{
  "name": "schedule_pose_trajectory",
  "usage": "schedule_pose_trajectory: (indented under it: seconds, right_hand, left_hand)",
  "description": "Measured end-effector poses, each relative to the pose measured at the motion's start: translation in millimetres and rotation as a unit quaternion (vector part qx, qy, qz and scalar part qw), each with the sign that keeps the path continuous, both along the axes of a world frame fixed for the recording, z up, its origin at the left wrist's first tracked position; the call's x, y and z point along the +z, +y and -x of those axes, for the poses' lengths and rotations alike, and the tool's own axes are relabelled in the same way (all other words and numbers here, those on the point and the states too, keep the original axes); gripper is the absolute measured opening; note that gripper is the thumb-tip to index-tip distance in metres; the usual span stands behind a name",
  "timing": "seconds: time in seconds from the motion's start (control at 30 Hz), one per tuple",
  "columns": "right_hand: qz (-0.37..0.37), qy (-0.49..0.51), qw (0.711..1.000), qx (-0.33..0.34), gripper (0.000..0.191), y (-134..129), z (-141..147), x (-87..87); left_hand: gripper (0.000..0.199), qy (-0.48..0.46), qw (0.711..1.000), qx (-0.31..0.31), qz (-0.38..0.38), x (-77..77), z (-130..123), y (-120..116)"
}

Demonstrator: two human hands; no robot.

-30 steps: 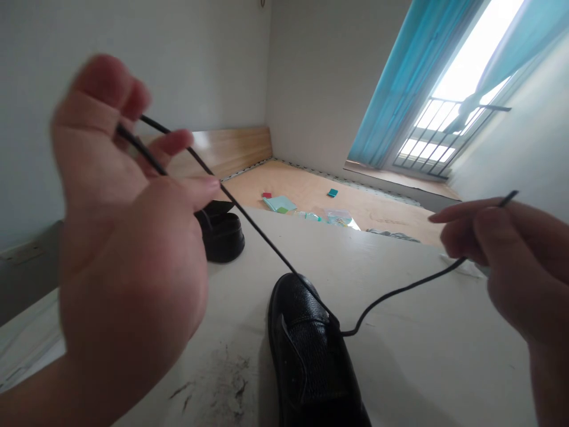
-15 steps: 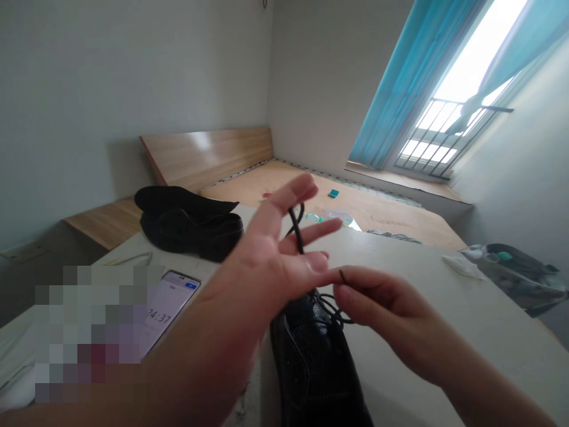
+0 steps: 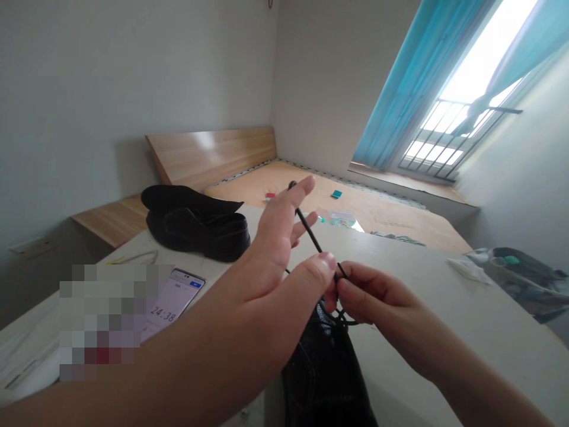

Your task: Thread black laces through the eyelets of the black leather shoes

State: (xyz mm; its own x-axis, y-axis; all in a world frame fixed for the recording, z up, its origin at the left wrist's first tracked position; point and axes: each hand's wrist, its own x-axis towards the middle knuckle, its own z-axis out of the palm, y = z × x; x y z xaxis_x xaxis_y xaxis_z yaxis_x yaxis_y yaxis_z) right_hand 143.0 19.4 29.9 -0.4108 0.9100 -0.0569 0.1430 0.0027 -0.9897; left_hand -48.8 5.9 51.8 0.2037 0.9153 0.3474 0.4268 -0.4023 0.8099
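Observation:
A black leather shoe point(image 3: 326, 367) stands on the white table below my hands, its toe toward me. A black shoelace point(image 3: 310, 230) rises from it and is looped around the index finger of my left hand point(image 3: 284, 267). That hand's thumb presses on the lace, while its other fingers extend forward. My right hand point(image 3: 377, 302) pinches the lace between thumb and forefinger, close to the left thumb. Loose loops of lace hang over the shoe's tongue area, partly hidden by my fingers.
Another black shoe point(image 3: 200, 231) with a black insole point(image 3: 186, 198) on it sits at the left. A phone point(image 3: 171, 302) showing a timer lies nearer me, beside a blurred-out patch. A wooden bed point(image 3: 391, 219) stands behind the table point(image 3: 427, 267); a bag point(image 3: 528, 284) is at the right.
The left thumb has moved onto the lace and the lace now runs taut and slanting from the index finger down to the right hand. The view has shifted slightly.

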Motion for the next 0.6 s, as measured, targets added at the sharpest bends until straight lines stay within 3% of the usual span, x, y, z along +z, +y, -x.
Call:
schedule_pose_trajectory:
  seconds: [0.13, 0.3, 0.37, 0.5, 0.6]
  right_hand:
    - [0.003, -0.041, 0.999, -0.035, 0.04, 4.2, -0.3, -3.9]
    - [-0.086, -0.142, 0.985, -0.038, 0.025, 1.2, 2.3, -10.1]
    - [-0.121, -0.175, 0.977, -0.024, 0.018, -3.4, 5.2, -11.1]
    - [-0.141, -0.16, 0.977, -0.005, 0.012, -14.1, 10.0, -11.2]
    - [-0.155, -0.135, 0.978, -0.017, 0.012, -19.0, 11.4, -11.8]
  left_hand:
    - [0.058, 0.178, 0.982, 0.003, -0.059, 8.1, 14.3, 6.2]
    - [0.037, 0.398, 0.909, 0.051, -0.113, 5.0, 18.3, 14.7]
    - [0.034, 0.409, 0.903, 0.022, -0.13, 0.8, 15.5, 14.7]
    - [0.034, 0.35, 0.923, -0.137, -0.081, -2.7, 12.2, 11.3]
    - [0.029, 0.325, 0.928, -0.171, -0.059, -1.2, 13.9, 9.7]
